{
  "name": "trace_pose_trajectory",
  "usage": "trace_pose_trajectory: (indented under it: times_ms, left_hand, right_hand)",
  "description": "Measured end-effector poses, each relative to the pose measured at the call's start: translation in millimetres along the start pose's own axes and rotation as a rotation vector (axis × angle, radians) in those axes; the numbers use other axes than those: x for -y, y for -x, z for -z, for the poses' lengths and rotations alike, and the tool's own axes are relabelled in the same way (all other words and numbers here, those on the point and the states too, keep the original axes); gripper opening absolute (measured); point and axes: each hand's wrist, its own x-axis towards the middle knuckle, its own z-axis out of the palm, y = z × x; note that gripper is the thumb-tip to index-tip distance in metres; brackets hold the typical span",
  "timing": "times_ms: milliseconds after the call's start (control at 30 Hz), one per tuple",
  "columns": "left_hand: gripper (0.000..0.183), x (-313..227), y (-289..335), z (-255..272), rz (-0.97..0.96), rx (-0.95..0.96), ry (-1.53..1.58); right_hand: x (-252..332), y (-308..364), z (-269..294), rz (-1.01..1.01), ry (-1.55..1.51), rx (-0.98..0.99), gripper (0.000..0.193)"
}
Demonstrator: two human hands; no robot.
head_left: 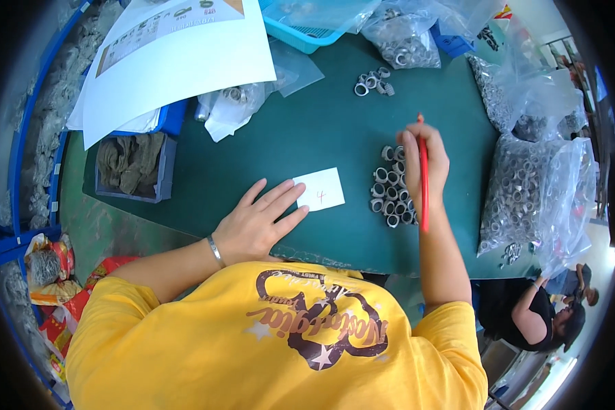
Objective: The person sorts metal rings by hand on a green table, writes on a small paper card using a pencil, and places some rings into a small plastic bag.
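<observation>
My left hand (254, 222) lies flat on the green table (253, 147) with its fingers spread. Its fingertips touch the left edge of a small white paper card (333, 181), which bears a red handwritten mark. A red pen (424, 195) is gripped between the fingers of my right hand (433, 160), one end pointing up past the fingertips and the other running down along the wrist. This hand is raised over the right side of a group of small grey metal rings (389, 192), and partly covers them. Farther back sits a smaller cluster of similar rings (371, 82).
Clear bags of metal parts (512, 195) line the right edge. At the back are a turquoise basket (307, 41) and another bag (402, 48). White printed sheets (184, 68) overhang a grey-blue bin (164, 188) holding cloth. Another person (529, 311) is at the lower right.
</observation>
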Motion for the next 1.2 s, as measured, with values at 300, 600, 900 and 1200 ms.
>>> trace_pose_trajectory:
  times_ms: [300, 600, 900, 1200]
  left_hand:
    - [0.085, -2, -1, 2, 0.005, -0.014, -0.019]
    - [0.059, 0, 0, 0, 0.014, -0.003, -0.077]
    - [0.068, -1, -1, -1, 0.016, -0.017, -0.055]
    - [0.08, 0, -1, 1, 0.008, -0.012, -0.049]
  right_hand:
    - [-64, -87, -30, 0.246, 0.214, 0.151, 0.033]
    - [-60, -103, -32, 0.377, 0.202, 0.157, 0.037]
    - [-68, -110, -28, 0.348, 0.174, 0.288, 0.038]
    - [-55, -116, -40, 0.517, 0.214, 0.388, 0.021]
